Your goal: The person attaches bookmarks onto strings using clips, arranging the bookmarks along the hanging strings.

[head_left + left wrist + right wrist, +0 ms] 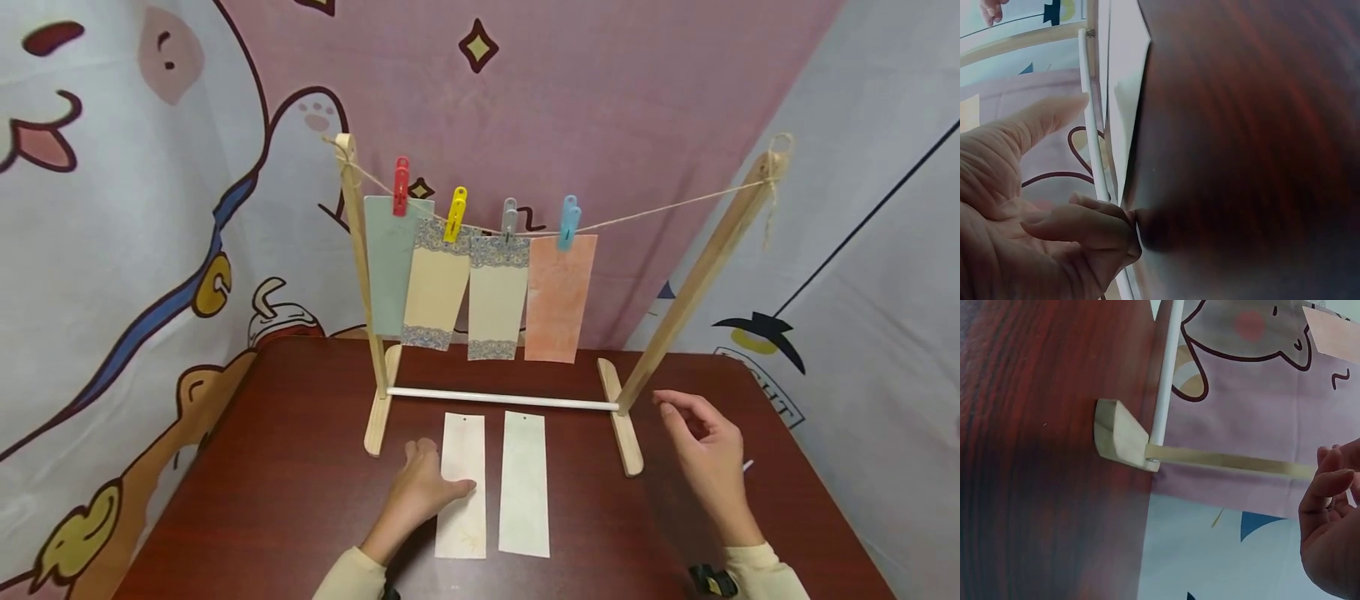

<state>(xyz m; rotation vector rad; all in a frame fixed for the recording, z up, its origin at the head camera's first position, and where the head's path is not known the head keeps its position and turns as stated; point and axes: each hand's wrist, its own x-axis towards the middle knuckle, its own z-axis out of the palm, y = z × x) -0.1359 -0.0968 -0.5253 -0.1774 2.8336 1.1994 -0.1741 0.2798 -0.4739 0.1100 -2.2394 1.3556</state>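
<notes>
Two pale paper strips lie side by side on the table, each with a small hole near its far end: a cream strip (pixel 463 450) and a pale green strip (pixel 523 487). My left hand (pixel 423 487) is at the cream strip, its thumb reaching over the paper and its fingertips down at the left edge. In the left wrist view, thumb and fingers (pixel 1094 231) stand well apart, with the bent fingers low at the table. My right hand (pixel 708 450) hovers right of the wooden stand's foot, fingers loosely curled, with nothing visible in them.
A wooden stand (pixel 693 292) with a white crossbar (pixel 502 398) rises behind the strips. Its sagging string (pixel 667 204) carries several cards, held by red (pixel 401 187), yellow (pixel 455 215), grey (pixel 509 218) and blue (pixel 569 223) clothespins. A small white object (pixel 747 465) shows beside my right hand.
</notes>
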